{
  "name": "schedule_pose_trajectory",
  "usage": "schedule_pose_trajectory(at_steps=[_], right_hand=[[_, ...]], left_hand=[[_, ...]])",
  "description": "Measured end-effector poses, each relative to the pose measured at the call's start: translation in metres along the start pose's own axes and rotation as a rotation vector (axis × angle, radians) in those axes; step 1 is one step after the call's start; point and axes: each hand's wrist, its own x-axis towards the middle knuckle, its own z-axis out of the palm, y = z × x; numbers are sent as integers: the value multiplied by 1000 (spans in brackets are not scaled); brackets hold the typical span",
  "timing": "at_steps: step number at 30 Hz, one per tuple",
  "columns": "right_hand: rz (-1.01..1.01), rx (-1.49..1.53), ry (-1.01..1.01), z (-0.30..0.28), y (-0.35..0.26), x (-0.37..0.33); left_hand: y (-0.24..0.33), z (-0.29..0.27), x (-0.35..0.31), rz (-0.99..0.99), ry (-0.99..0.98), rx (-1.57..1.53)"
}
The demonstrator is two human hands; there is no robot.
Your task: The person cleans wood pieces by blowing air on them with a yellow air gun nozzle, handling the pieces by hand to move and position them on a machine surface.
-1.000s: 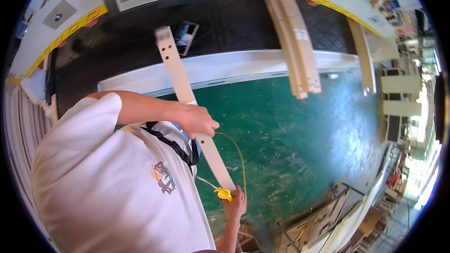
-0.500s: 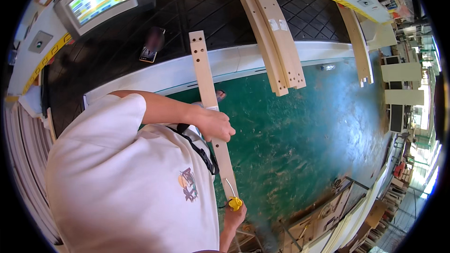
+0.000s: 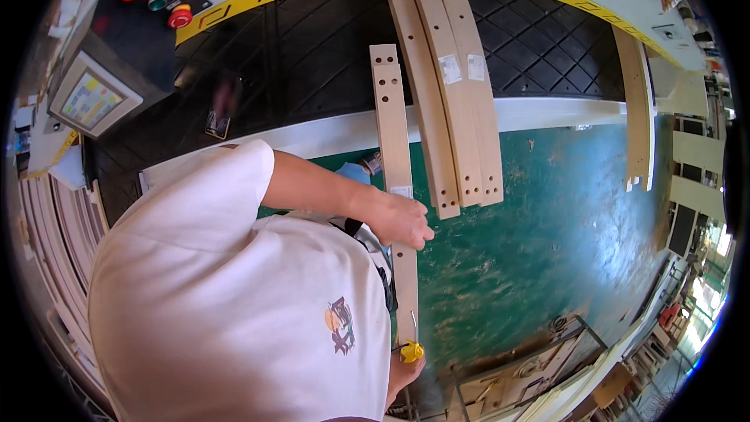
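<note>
A: What has changed since the earlier frames?

B: The wooden slat [image 3: 394,180] now points straight across the white front edge of the machine bed [image 3: 312,70], its drilled far end lying over the black mat just left of the stack of three slats [image 3: 449,86]. Earlier it slanted leftward and its end stopped nearer that edge. The view has also swung: the control screen [image 3: 90,100] now sits at the bed's far left corner.

A: Where is the slat relative to the hands?

B: The left hand [image 3: 402,221] lies against the slat near mid-length, fingers curled over its face; how firmly it grips cannot be told. The right hand [image 3: 405,371] is at the near end, mostly hidden by the white shirt [image 3: 234,320], closed about a yellow tape measure [image 3: 411,352] whose blade runs up along the slat.

A: What else appears?

B: The green floor [image 3: 547,266] beneath the slat's near half, and a further slat [image 3: 637,109] at the bed's right end.
</note>
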Motion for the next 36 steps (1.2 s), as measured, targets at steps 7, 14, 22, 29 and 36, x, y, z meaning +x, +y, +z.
schedule_pose_trajectory(at_steps=[7,14,22,29,36], right_hand=[[-20,-12,-53,-17,29,54],[-98,23,19,-21,50,88],[-74,90,-39,-18,49,105],[-127,44,-18,-15,24,135],[-260,109,10,24,-63,205]], left_hand=[[-30,-1,35,-57,-5,0],[-39,-3,49,-75,137,-42],[-50,-2,56,-153,157,30],[-61,-25,40,-230,193,21],[-100,-57,-16,-513,351,421]])
